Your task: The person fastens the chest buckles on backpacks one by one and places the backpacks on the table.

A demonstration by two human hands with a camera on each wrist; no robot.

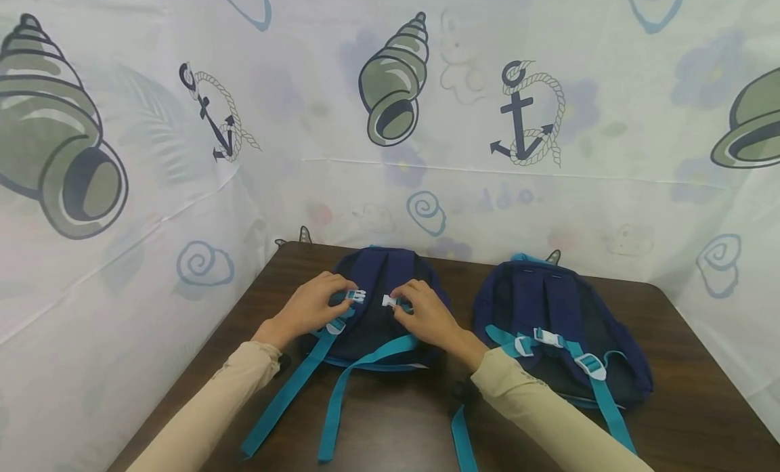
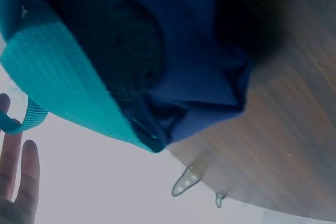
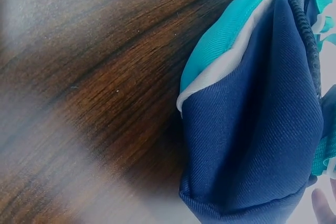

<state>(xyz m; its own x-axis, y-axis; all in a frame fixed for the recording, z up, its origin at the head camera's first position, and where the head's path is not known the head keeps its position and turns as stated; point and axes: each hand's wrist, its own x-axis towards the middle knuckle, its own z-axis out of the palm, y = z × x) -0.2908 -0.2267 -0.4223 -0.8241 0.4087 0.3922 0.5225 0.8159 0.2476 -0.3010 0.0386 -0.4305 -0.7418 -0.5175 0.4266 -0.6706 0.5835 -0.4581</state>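
Observation:
A navy backpack [image 1: 380, 343] with turquoise straps lies on the table, shoulder straps facing up. My left hand [image 1: 312, 304] pinches a white pronged buckle half [image 1: 356, 296] over the pack's left side. Opposite it, my right hand [image 1: 429, 314] pinches the other white buckle half [image 1: 388, 301]. A short gap separates the two halves. Loose turquoise webbing [image 1: 291, 393] hangs down from a white adjuster [image 1: 335, 326] under my left hand. At the edge of the left wrist view, fingers [image 2: 29, 177] show beside a turquoise strap [image 2: 68, 72]. The right wrist view shows the pack's navy side [image 3: 252, 124].
To the right lies a second navy backpack [image 1: 600, 323], its white chest buckle [image 1: 548, 338] joined across the straps. Both packs rest on a dark wooden table [image 1: 390, 418]. White printed cloth [image 1: 341, 187] hangs behind and at both sides.

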